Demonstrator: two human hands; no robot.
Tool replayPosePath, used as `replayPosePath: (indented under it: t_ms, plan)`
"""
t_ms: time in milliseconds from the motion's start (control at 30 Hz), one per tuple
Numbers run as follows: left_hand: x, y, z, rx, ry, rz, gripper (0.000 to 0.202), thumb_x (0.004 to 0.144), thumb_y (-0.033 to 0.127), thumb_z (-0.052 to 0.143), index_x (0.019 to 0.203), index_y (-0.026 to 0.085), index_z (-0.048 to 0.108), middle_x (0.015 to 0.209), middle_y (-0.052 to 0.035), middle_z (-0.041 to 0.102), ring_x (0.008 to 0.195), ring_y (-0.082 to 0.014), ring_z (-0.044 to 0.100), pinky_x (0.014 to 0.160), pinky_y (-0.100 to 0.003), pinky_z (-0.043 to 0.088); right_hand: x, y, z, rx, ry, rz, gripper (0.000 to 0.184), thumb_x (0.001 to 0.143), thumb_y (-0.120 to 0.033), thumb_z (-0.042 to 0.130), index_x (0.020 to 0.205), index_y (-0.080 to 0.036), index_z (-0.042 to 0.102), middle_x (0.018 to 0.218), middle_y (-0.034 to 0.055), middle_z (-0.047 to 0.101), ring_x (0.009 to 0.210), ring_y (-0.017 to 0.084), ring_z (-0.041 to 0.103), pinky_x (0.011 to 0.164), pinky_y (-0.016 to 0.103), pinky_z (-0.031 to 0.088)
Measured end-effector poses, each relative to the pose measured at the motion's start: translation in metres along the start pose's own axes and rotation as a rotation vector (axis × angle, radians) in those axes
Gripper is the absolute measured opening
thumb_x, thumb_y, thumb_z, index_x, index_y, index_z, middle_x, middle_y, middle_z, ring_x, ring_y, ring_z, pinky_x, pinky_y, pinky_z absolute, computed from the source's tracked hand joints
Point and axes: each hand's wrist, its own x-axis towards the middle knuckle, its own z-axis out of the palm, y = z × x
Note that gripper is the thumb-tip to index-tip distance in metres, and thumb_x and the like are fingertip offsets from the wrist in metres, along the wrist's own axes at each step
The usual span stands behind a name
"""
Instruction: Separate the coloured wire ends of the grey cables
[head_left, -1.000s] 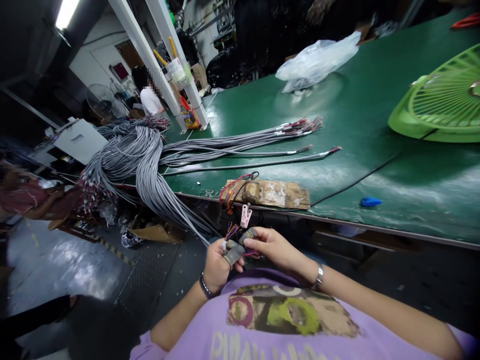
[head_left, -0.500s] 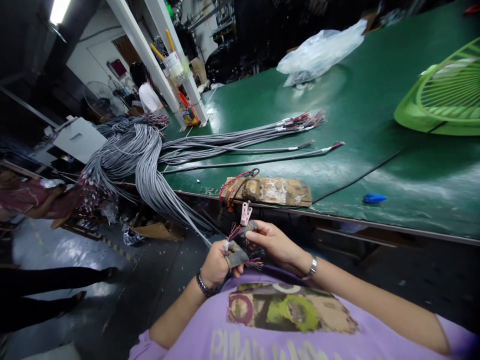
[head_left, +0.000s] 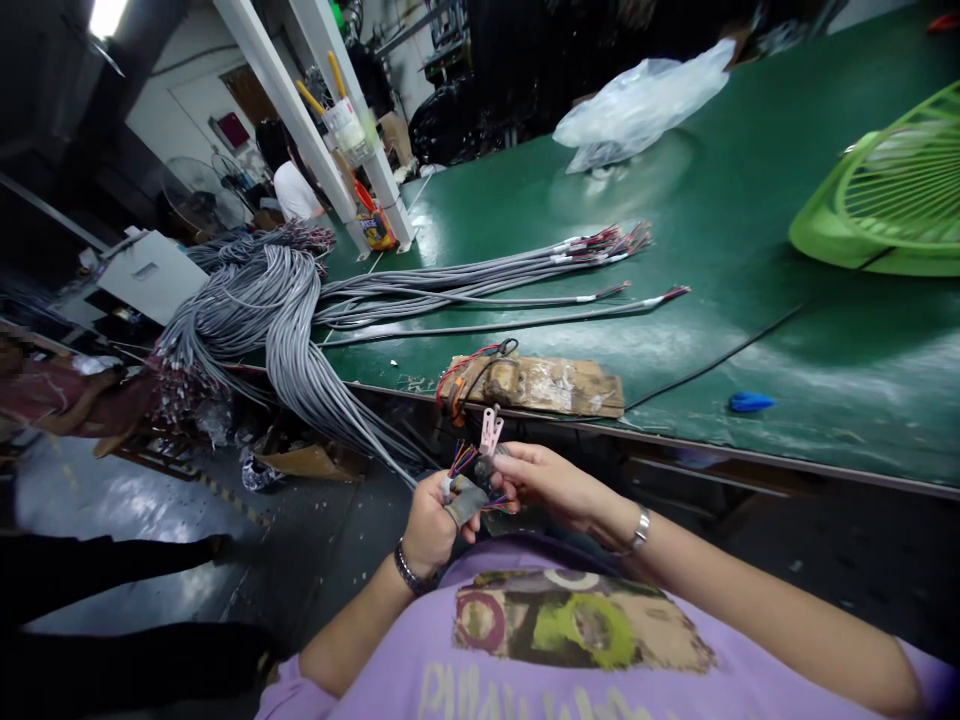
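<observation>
My left hand (head_left: pixel 433 522) is closed round the end of a grey cable, its thumb wearing a worn grey cover. Thin coloured wires (head_left: pixel 462 458) fan out above that thumb, and more coloured wires show beside its tip. My right hand (head_left: pixel 534 477), also with covered fingertips, is closed in a pinch at the wires, right beside the left thumb. Its fingertips partly hide the wires between the hands. Just above the right fingers is a pink clothes peg (head_left: pixel 491 430), at the edge of a wooden board (head_left: pixel 566 385) with red and black leads.
A thick bundle of grey cables (head_left: pixel 292 320) hangs over the edge of the green table (head_left: pixel 735 360). More cables lie along the tabletop. A blue cap-like piece (head_left: pixel 750 402), a green fan (head_left: pixel 885 210) and a plastic bag (head_left: pixel 645 105) are there. Other people are at left.
My right hand has moved down and slightly left, to the wires by the left thumb. The left hand keeps hold of the cable. A person's dark-clothed leg at lower left has shifted right.
</observation>
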Motion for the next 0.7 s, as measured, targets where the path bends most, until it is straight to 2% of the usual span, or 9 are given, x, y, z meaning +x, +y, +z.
replayPosePath:
  t_ms: [133,233,400,467,533,633,700]
  plan:
    - [0.002,-0.002,0.003,0.019,0.012,0.034,0.029,0.07,0.04,0.069,0.068,0.015,0.055,0.045,0.0042,0.055,0.032,-0.0057,0.044,0.032,-0.016,0.035,0.003,0.0,0.002,-0.141,-0.038,-0.129,0.035,0.065,-0.045,0.073,0.077,-0.014,0.061,0.07,-0.0005,0.061,0.061,0.01,0.052,0.06,0.025,0.041]
    - [0.002,-0.005,0.004,0.007,0.068,0.06,0.029,0.072,0.039,0.068,0.065,0.015,0.054,0.046,0.0041,0.055,0.033,-0.0053,0.044,0.034,-0.016,0.035,0.004,0.007,0.002,-0.165,0.013,-0.157,0.035,0.066,-0.046,0.071,0.074,-0.014,0.061,0.065,-0.0015,0.058,0.057,0.009,0.047,0.055,0.023,0.038]
    - [0.0,-0.007,0.005,-0.06,0.128,0.1,0.028,0.07,0.039,0.07,0.064,0.015,0.056,0.045,0.0043,0.055,0.033,-0.0047,0.042,0.033,-0.015,0.033,0.005,0.014,0.002,0.006,0.103,-0.09,0.033,0.063,-0.043,0.074,0.067,-0.015,0.056,0.056,-0.004,0.053,0.048,0.006,0.041,0.047,0.021,0.033]
    - [-0.001,-0.004,0.006,-0.088,0.132,0.089,0.03,0.068,0.04,0.071,0.063,0.014,0.056,0.045,0.0038,0.055,0.033,-0.0048,0.042,0.033,-0.015,0.032,0.008,0.012,-0.001,0.118,0.145,-0.073,0.032,0.062,-0.04,0.075,0.064,-0.016,0.054,0.053,-0.005,0.05,0.046,0.006,0.04,0.046,0.021,0.033]
    - [-0.002,0.001,0.007,-0.135,0.126,0.062,0.032,0.065,0.042,0.072,0.063,0.014,0.056,0.044,0.0033,0.055,0.032,-0.0049,0.042,0.032,-0.015,0.032,0.012,0.008,-0.007,0.249,0.186,-0.056,0.032,0.066,-0.043,0.072,0.066,-0.017,0.054,0.055,-0.0039,0.051,0.047,0.007,0.042,0.047,0.021,0.037]
    - [0.0,0.012,0.009,-0.218,0.083,0.017,0.033,0.062,0.042,0.074,0.062,0.014,0.056,0.041,0.0032,0.054,0.029,-0.0049,0.04,0.029,-0.015,0.03,0.018,0.001,-0.012,0.347,0.093,-0.006,0.042,0.071,-0.057,0.062,0.076,-0.016,0.06,0.066,0.0009,0.058,0.054,0.009,0.048,0.053,0.024,0.042]
    - [0.003,0.019,0.011,-0.255,0.04,0.002,0.033,0.061,0.041,0.075,0.06,0.014,0.056,0.04,0.0031,0.054,0.028,-0.0048,0.039,0.028,-0.015,0.029,0.022,-0.002,-0.012,0.289,-0.009,-0.038,0.045,0.073,-0.06,0.059,0.079,-0.015,0.061,0.066,0.0014,0.058,0.055,0.01,0.048,0.053,0.024,0.041]
